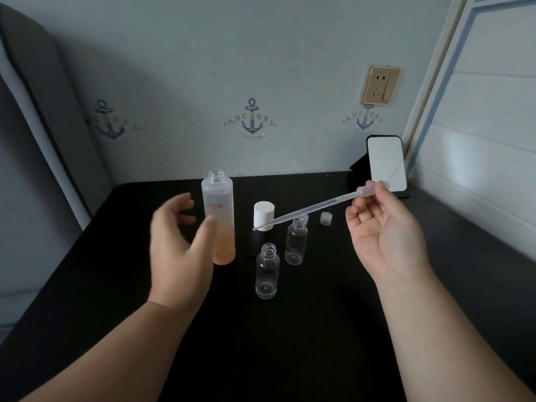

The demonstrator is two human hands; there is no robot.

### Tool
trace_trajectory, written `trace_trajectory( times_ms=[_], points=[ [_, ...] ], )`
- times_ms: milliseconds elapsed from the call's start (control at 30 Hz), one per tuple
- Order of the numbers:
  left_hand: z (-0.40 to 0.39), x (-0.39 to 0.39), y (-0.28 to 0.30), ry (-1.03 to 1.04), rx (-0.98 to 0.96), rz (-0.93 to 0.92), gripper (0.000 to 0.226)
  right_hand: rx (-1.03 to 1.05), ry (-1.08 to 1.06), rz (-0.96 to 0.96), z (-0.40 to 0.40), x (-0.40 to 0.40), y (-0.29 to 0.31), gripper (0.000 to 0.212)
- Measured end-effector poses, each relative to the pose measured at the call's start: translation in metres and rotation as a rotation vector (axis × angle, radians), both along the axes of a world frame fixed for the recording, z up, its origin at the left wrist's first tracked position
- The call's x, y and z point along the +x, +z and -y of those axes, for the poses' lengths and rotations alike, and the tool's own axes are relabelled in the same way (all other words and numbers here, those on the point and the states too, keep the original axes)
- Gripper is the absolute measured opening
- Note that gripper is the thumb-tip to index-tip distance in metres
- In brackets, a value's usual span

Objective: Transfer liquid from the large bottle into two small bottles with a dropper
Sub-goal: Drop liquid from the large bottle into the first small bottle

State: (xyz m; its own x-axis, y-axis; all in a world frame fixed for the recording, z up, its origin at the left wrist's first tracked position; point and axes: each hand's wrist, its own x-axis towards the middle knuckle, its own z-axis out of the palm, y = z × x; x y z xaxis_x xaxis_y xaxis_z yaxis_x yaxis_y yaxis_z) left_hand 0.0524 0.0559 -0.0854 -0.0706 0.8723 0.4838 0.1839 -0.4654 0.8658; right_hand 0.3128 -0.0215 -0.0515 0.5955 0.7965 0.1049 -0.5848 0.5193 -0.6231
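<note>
Anchor-patterned wallpaper backs a black table (290, 343) in a corner. On it the large bottle (218, 219) stands uncapped, peach liquid low in it, its white cap (264, 215) just beside. Both small bottles (267, 271) (295, 242) stand open and look empty, so by my reading no liquid has been moved yet; every draw and fill remains. The right hand (383, 227), palm up, pinches the dropper (313, 207) by its bulb, tip slanting down-left above the cap. The left hand (179, 236) hovers spread beside the large bottle, blurred, gripping nothing.
</note>
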Motion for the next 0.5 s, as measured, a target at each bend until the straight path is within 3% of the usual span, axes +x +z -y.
trace_trajectory(
  times_ms=[100, 200, 367, 500],
  points=[
    [0.013, -0.005, 0.006, 0.052, 0.205, -0.072, 0.026, 0.004, -0.016, 0.018, -0.001, 0.003, -0.001, 0.013],
    [0.024, -0.002, 0.005, -0.156, 0.215, -0.146, 0.014, 0.0, -0.021, 0.021, -0.002, 0.005, -0.002, 0.012],
    [0.024, 0.003, 0.005, -0.464, 0.112, -0.399, 0.048, -0.007, -0.034, 0.037, -0.001, 0.005, -0.001, 0.012],
    [0.022, 0.007, 0.001, -0.545, 0.044, -0.582, 0.065, -0.006, -0.045, 0.039, -0.002, 0.007, -0.002, 0.011]
  ],
)
